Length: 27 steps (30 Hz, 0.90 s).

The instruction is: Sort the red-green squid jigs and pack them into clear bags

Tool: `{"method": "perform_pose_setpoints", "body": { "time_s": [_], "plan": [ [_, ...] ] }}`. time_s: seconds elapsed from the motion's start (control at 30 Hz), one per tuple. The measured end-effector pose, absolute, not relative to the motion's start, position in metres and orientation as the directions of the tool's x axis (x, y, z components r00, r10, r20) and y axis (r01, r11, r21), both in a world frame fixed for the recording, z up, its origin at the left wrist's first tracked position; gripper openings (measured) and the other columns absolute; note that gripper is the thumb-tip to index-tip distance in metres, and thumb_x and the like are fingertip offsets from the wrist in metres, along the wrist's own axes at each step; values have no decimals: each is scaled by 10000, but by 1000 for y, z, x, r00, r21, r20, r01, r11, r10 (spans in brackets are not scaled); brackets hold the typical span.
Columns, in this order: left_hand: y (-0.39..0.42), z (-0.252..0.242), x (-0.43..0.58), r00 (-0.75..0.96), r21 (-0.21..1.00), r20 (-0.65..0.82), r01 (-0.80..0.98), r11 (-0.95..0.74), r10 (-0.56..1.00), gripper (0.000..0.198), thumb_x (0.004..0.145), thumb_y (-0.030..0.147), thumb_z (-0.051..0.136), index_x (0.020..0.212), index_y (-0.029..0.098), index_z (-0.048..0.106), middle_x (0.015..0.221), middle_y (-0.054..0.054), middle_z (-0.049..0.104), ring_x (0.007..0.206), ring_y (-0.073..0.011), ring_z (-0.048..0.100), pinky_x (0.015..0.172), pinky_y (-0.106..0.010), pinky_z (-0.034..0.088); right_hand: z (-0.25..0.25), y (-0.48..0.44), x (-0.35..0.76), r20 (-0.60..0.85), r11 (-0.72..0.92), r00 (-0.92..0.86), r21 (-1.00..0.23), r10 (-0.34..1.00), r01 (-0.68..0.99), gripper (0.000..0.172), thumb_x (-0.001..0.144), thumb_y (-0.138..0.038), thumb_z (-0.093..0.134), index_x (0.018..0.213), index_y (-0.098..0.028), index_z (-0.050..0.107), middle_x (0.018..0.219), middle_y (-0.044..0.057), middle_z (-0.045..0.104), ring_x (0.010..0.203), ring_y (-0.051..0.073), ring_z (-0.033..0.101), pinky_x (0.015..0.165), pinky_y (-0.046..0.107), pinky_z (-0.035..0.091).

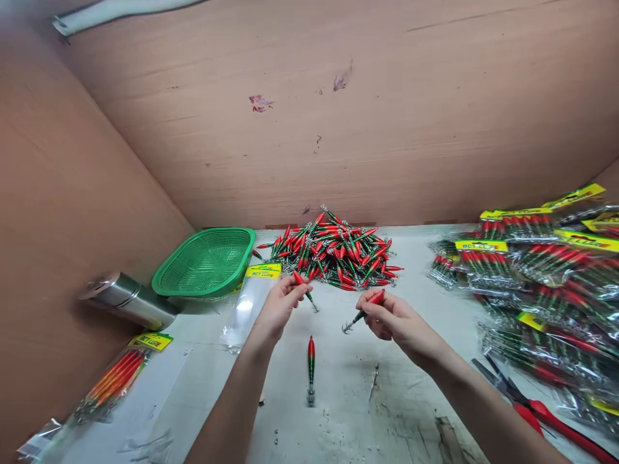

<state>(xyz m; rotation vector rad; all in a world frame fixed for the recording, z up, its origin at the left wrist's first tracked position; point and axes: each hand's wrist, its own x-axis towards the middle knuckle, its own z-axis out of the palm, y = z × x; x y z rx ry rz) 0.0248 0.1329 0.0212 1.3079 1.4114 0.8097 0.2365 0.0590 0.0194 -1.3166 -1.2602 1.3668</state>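
Between the fingers of my left hand [283, 305] is a red-and-green fishing lure [307, 293], its hooked end pointing down to the right. My right hand [391, 314] pinches a second fishing lure [362, 312] whose hooks point down to the left. Below and between both hands, a single lure [311, 370] lies on the white tabletop [348, 399], red tip away from me and hooks toward me. Beyond my hands is a large heap of the same lures [338, 251]. Clear bags with a yellow printed header [264, 270] lie just left of my left hand.
A green basket [207, 261] and a metal flask [130, 301] stand at the left. Nearer is a packet of orange lures [118, 374]. Many filled packets [546, 270] pile up at right, with red-handled pliers [532, 406] in front. Wooden walls enclose the back and left.
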Motion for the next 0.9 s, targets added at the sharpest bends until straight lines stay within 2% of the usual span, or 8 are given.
{"method": "perform_pose_setpoints", "body": {
  "time_s": [0.07,0.17,0.23,0.53,0.7,0.9],
  "plan": [
    [113,29,35,210,964,-246,158,216,946,305,819,356,595,1033,147,654,951,-82,695,710,-111,573,708,-251,470,32,57,240,-148,-163,-121,-978,982,-131,380,742,-543,615,789,-190,484,594,-68,387,479,68,339,452,209,215],
    [93,36,46,370,908,-322,-141,395,872,317,746,374,698,959,140,682,850,-57,681,650,-71,534,675,-205,443,42,52,245,-163,-193,-138,-950,977,-244,407,709,-533,694,756,-184,488,650,-58,419,477,48,345,456,207,210],
    [87,37,50,448,835,-346,-255,488,824,291,721,338,744,920,130,701,804,-41,664,627,-53,514,648,-180,421,42,48,247,-179,-221,-170,-936,969,-275,393,716,-507,707,749,-182,490,646,-63,410,466,38,323,453,206,207],
    [78,35,53,600,804,-335,-220,552,727,250,803,274,675,1014,149,724,807,-29,657,609,-43,490,617,-174,388,27,39,247,-182,-265,-289,-922,940,-281,304,790,-443,659,770,-171,523,642,-55,395,492,53,315,460,208,230],
    [76,37,56,601,802,-357,-195,565,715,266,787,275,683,1026,163,720,808,-33,666,602,-57,471,615,-195,370,26,39,249,-193,-277,-298,-921,935,-273,266,792,-422,647,778,-177,545,657,-45,410,511,68,317,471,215,249],
    [74,35,57,571,843,-364,-134,521,736,231,766,334,702,931,172,708,761,-30,664,600,-79,439,582,-214,314,24,39,252,-213,-294,-313,-925,926,-239,261,797,-417,638,776,-175,544,649,-43,415,512,73,317,474,218,256]
  ]
}}
